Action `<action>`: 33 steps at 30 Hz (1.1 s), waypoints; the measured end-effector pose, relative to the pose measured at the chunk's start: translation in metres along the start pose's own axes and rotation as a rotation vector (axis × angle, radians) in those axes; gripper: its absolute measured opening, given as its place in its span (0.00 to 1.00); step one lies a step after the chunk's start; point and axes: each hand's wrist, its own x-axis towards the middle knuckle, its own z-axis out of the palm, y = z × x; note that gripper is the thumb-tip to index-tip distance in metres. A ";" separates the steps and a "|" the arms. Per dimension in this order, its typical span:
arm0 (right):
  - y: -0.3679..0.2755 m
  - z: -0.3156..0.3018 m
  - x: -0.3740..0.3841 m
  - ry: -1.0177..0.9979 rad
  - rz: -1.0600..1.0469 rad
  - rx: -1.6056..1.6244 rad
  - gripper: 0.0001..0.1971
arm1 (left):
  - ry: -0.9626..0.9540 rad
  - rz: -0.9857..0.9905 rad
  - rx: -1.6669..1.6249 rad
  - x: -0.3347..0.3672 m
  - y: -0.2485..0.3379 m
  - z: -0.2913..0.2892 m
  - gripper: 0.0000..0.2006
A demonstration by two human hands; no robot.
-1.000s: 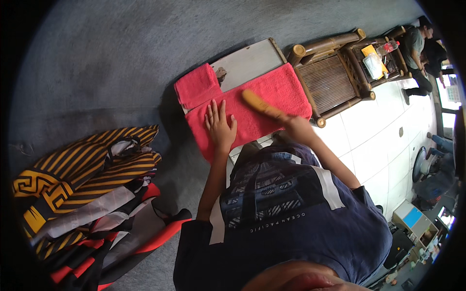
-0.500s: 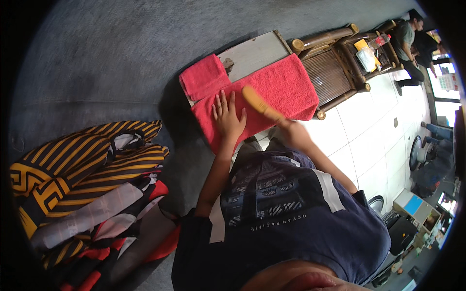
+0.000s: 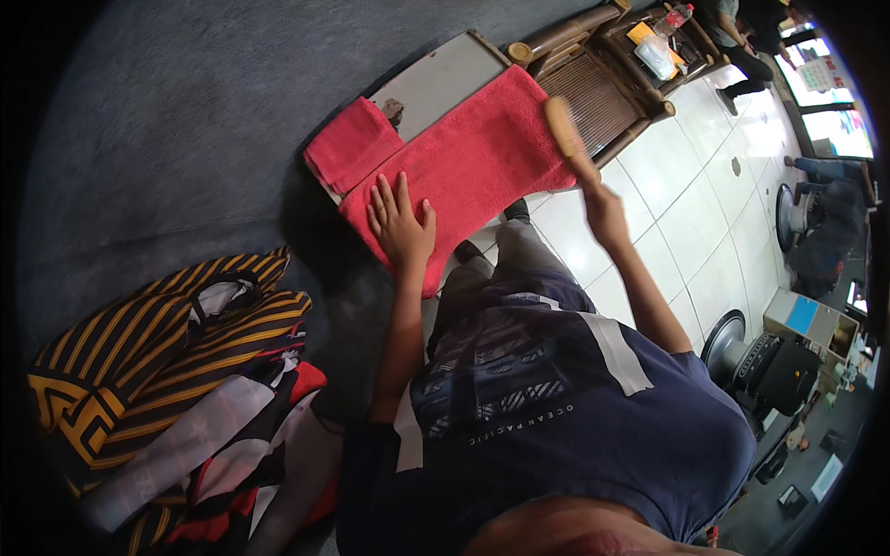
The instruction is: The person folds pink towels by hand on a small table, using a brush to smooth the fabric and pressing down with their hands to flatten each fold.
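Observation:
A long red towel [image 3: 464,148] is spread over a pale low table [image 3: 440,85]. On its near left part my left hand [image 3: 401,227] lies flat with the fingers spread. My right hand [image 3: 604,215] grips the handle of a tan wooden brush [image 3: 565,132]. The brush head is at the towel's right end, slightly blurred; its underside is hidden, and I cannot tell whether it touches the cloth. A folded red towel [image 3: 352,144] sits at the table's left end, beside the spread one.
Striped black-and-yellow clothing [image 3: 167,343] and other garments are heaped at the left. A bamboo bench [image 3: 593,88] adjoins the table's right end. Barber-style chairs [image 3: 774,366] stand on the white tiled floor [image 3: 686,222] at the right, and people [image 3: 742,51] are at the far right.
My right hand has swept the brush rightward from the towel's middle to its right end. My left hand stays flat on the towel. The whole view has shifted slightly.

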 end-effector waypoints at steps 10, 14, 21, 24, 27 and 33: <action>-0.001 0.050 -0.047 -0.361 -0.410 -0.084 0.13 | 0.072 0.040 -0.039 -0.001 -0.007 0.005 0.28; 0.057 0.027 -0.001 -0.048 -0.107 -0.164 0.18 | 0.084 0.059 -0.041 -0.002 -0.005 0.005 0.28; -0.002 0.049 -0.030 -0.062 -0.382 0.030 0.14 | 0.056 0.044 -0.028 0.000 -0.003 0.003 0.28; -0.059 0.046 -0.062 -0.511 -0.475 -0.094 0.18 | 0.051 0.043 -0.035 -0.002 -0.004 0.005 0.28; -0.013 0.054 -0.064 -0.432 -0.411 -0.076 0.16 | 0.042 0.042 -0.045 -0.002 -0.005 0.004 0.28; 0.047 -0.009 -0.002 -0.032 -0.087 -0.252 0.18 | 0.070 0.048 -0.038 -0.004 -0.009 0.007 0.28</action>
